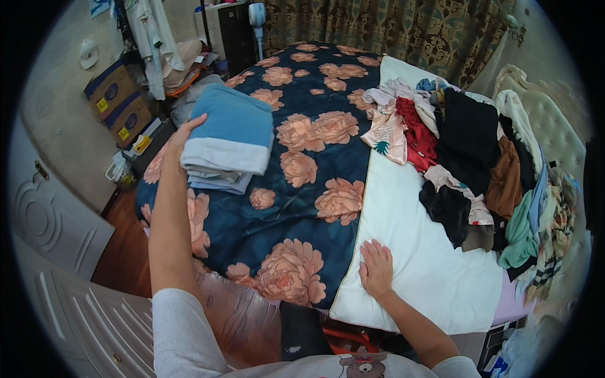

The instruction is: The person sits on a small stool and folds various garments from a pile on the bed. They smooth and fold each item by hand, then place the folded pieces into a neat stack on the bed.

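My left hand [189, 130] is against the left edge of a stack of folded clothes [227, 130], and some fingers lie on its blue top layer. Whether it grips the stack is not clear. White, grey and pale blue folds show below the blue layer. The stack sits on a dark blue quilt [241, 217] printed with large peach flowers. My right hand [376, 269] lies flat, palm down, on the quilt's turned-back white side [397, 212], holding nothing.
A loose heap of clothes [468, 137] spreads over the right side of the bed, before a tufted headboard [557, 113]. Cardboard boxes [125, 106] and hanging garments [153, 42] stand at the far left. A blue fan [257, 16] is behind the bed; a white door [47, 203] is left.
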`<state>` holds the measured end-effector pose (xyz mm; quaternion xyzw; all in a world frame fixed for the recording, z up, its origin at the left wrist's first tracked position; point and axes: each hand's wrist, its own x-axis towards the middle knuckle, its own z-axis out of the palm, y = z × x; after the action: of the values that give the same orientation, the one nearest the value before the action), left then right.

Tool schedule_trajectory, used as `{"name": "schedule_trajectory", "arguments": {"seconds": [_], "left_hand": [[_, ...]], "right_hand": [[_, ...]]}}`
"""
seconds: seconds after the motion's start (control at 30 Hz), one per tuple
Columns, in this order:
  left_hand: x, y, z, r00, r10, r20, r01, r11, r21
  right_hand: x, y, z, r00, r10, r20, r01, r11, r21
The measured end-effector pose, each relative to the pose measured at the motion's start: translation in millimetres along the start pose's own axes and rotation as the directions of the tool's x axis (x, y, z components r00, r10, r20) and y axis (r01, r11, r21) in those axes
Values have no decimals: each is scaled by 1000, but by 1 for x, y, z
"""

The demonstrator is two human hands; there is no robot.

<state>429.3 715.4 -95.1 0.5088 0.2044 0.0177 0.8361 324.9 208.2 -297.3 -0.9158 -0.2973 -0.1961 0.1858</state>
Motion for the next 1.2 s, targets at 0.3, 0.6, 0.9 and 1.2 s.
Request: {"name": "schedule_trajectory", "arguments": {"seconds": [0.3, 0.6, 0.9, 1.2], "left_hand": [[124, -81, -125, 735, 465, -494, -179, 835, 520], [55, -121, -65, 801, 136, -583, -117, 991, 70], [112, -64, -125, 703, 318, -636, -324, 939, 112], [106, -91, -183, 464, 458, -758, -129, 882, 454]], "right_hand": [[10, -6, 2, 999, 27, 44, -29, 999, 34], [9, -3, 4, 999, 22, 26, -22, 1000, 2], [6, -2, 2, 1000, 29, 11, -29, 999, 27], [19, -11, 8, 1000, 0, 3, 0, 996, 92]]}}
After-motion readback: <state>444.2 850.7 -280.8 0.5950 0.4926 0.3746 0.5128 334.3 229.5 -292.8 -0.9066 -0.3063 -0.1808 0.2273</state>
